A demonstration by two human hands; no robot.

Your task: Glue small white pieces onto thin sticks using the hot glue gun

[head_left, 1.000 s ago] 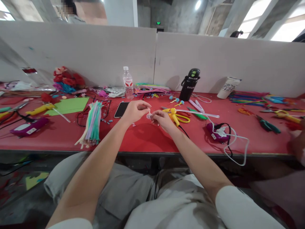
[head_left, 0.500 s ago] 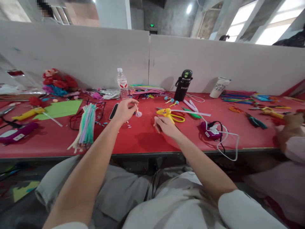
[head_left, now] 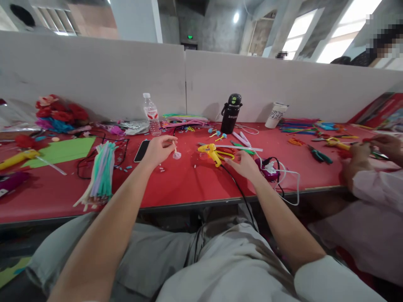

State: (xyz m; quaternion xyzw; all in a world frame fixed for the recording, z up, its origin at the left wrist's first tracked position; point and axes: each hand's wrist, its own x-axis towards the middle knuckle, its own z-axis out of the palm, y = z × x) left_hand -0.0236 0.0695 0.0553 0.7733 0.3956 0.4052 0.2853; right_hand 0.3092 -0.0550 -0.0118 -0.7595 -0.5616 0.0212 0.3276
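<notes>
My left hand is closed, its fingertips pinching the thin stem of a small pale purple fuzzy flower, which hangs head down above the red table. My right hand has thumb and fingers apart beside the yellow handles of a pair of scissors; whether it touches them I cannot tell. Just left of the scissors lies a yellow glue gun, its black cord running off the front edge. A clear glue stick lies behind the right hand.
A bundle of pastel pipe cleaners lies at left, near a phone and green sheet. A water bottle, black flask and white cup stand behind. Another person's hands work at right.
My right hand has moved right, from in front of the glue gun to beside the scissors' handles. The left hand still pinches the flower. The view has turned slightly right.
</notes>
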